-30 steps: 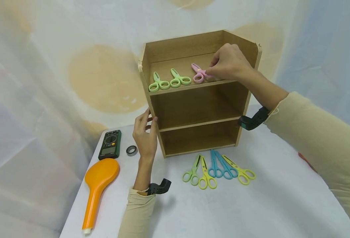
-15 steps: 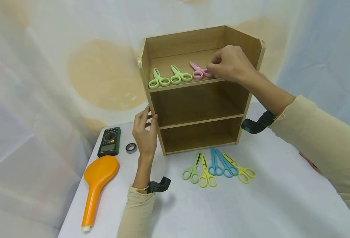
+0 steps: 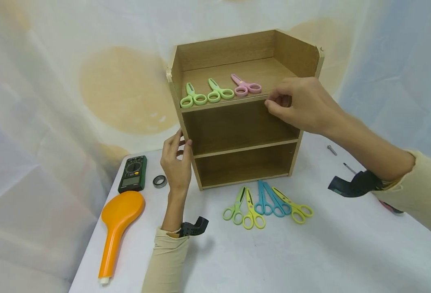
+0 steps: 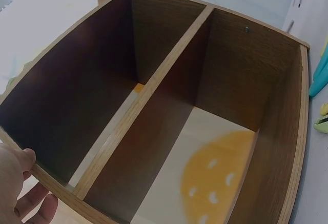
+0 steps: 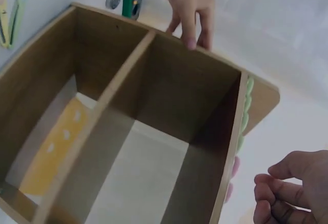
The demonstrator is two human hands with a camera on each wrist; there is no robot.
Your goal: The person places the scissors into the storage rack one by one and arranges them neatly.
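Observation:
My left hand [image 3: 176, 167] grips the left side panel of a wooden shelf unit [image 3: 244, 149], thumb on its front edge and fingers behind. Just in front of the top shelf's edge, at the right, is my right hand [image 3: 307, 103], fingers loosely curled, holding nothing. Pink plastic scissors [image 3: 239, 81] lie on the top shelf, left of that hand. Two light green scissors [image 3: 191, 91] lie farther left in the same row, handles toward the front. On the table before the unit lie green scissors [image 3: 240, 199], yellow scissors [image 3: 250, 205], two blue scissors [image 3: 261, 195] and another yellow pair [image 3: 288, 200].
Left of the unit are a green-cased multimeter [image 3: 132, 173], a metal ring like a bearing [image 3: 159, 186] and an orange paddle-shaped thing [image 3: 121, 211]. A bolt [image 3: 331, 150] and a thin screwdriver shaft [image 3: 350, 168] lie to the right, the latter partly behind my right arm.
My right hand has let go of the pink scissors, which now lie on the top shelf, and has drawn back toward the lower right. My left hand stays on the side panel.

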